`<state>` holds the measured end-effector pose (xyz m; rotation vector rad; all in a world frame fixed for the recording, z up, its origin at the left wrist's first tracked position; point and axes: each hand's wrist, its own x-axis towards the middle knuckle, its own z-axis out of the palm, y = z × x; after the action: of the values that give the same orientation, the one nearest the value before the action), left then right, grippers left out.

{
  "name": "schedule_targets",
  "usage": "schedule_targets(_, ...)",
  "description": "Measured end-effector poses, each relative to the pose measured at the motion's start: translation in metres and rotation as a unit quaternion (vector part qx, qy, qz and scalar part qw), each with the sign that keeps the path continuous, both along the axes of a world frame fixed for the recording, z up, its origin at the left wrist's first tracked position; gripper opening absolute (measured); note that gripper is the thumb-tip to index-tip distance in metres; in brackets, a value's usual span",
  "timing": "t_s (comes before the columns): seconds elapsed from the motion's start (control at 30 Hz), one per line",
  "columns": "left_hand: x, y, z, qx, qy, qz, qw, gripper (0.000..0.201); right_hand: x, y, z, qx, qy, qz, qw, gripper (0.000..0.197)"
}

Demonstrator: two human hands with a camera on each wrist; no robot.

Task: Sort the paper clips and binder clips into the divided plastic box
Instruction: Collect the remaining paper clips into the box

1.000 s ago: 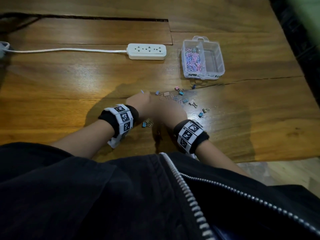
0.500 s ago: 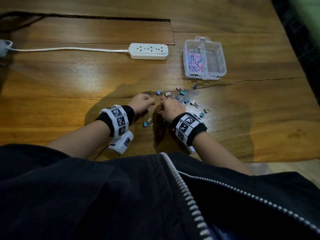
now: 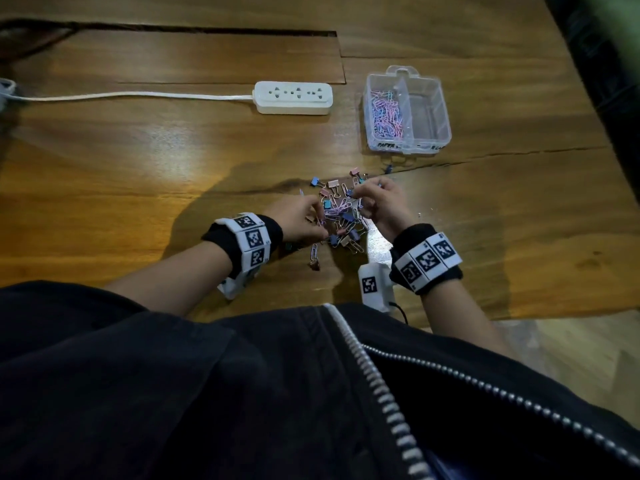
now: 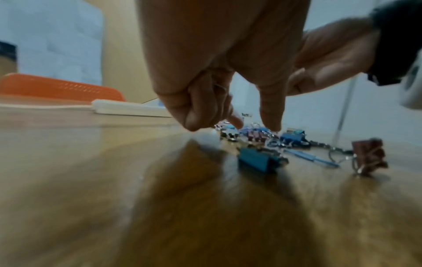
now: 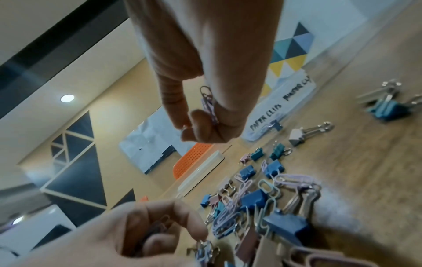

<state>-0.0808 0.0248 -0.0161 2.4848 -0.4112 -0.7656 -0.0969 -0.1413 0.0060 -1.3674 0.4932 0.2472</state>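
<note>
Your left hand [image 3: 300, 220] and right hand [image 3: 380, 202] flank the mixed pile of clips [image 3: 341, 216] on the bench [image 3: 138, 161], just touching it on either side. Your right hand's curled fingers [image 5: 200, 124] pinch a few paper clips [image 5: 209, 106]; your left hand curls round more paper clips [image 5: 157, 229]. The divided box [image 3: 408, 147] sits well beyond the pile, with paper clips in its left compartment.

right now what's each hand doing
Left hand: pinching paper clips.
Right hand: pinching paper clips.
</note>
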Motion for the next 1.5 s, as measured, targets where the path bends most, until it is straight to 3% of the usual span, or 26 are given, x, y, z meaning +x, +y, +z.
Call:
schedule_targets(0.2,-0.001,-0.005,-0.003,0.036,-0.045,-0.040,0.998,0.051,-0.012,-0.016,-0.002,0.118,0.050,-0.028,0.991,0.030)
schedule_targets(0.3,-0.001,-0.001,-0.003,0.025,-0.065,-0.051,0.996,0.045,-0.022,-0.023,-0.007,0.167,0.068,-0.077,0.981,0.024)
schedule_targets(0.4,-0.003,-0.003,-0.001,0.037,-0.085,-0.108,0.990,0.035,-0.030,-0.031,-0.013,0.160,0.093,-0.093,0.978,0.025)
schedule_targets(0.47,-0.004,-0.005,0.000,0.051,-0.099,-0.145,0.983,0.032,-0.034,-0.031,-0.014,0.097,0.101,-0.060,0.988,0.027)
schedule_targets(0.53,-0.004,-0.007,0.001,0.069,-0.120,-0.182,0.974,0.032,-0.039,-0.027,-0.013,-0.034,0.096,-0.001,0.995,0.022)
schedule_targets(0.63,-0.003,-0.012,0.000,0.087,-0.145,-0.215,0.962,0.029,-0.047,-0.020,-0.015,-0.240,0.070,0.084,0.965,0.021)
schedule_targets(0.7,-0.001,-0.015,-0.001,0.086,-0.139,-0.211,0.964,0.028,-0.050,-0.017,-0.019,-0.331,0.070,0.122,0.933,0.020)
schedule_targets(0.77,0.001,-0.015,0.000,0.059,-0.108,-0.169,0.978,0.030,-0.053,-0.014,-0.020,-0.399,0.072,0.165,0.899,0.021)
schedule_targets(0.87,0.001,-0.012,0.002,-0.064,-0.003,-0.012,0.998,0.022,-0.057,-0.008,-0.018,-0.455,0.067,0.205,0.864,0.027)
schedule_targets(0.93,0.002,-0.009,0.006,-0.188,0.117,0.129,0.967,0.018,-0.057,-0.005,-0.018,-0.465,0.060,0.209,0.858,0.025)
schedule_targets(1.0,0.004,-0.004,0.009,-0.300,0.221,0.232,0.899,0.024,-0.057,-0.004,-0.018,-0.455,0.062,0.207,0.864,0.020)
schedule_targets(1.07,0.007,0.002,0.011,-0.378,0.276,0.276,0.840,0.020,-0.056,-0.004,-0.019,-0.434,0.070,0.204,0.875,0.015)
schedule_targets(1.17,0.009,0.007,0.011,-0.399,0.310,0.276,0.818,0.013,-0.056,-0.004,-0.018,-0.420,0.071,0.213,0.879,0.009)
schedule_targets(1.23,0.009,0.007,0.010,-0.373,0.318,0.254,0.834,0.013,-0.056,-0.005,-0.017,-0.401,0.072,0.214,0.888,0.012)
schedule_targets(1.37,0.000,0.003,0.015,-0.174,0.218,0.095,0.956,0.019,-0.056,-0.013,-0.016,-0.280,0.077,0.136,0.947,0.026)
schedule_targets(1.47,-0.007,0.001,0.013,-0.076,0.169,-0.070,0.980,0.004,-0.053,-0.024,-0.010,-0.164,0.071,0.062,0.982,0.023)
schedule_targets(1.5,-0.008,0.000,0.012,-0.038,0.143,-0.118,0.982,0.009,-0.051,-0.028,-0.008,-0.123,0.069,0.043,0.989,0.021)
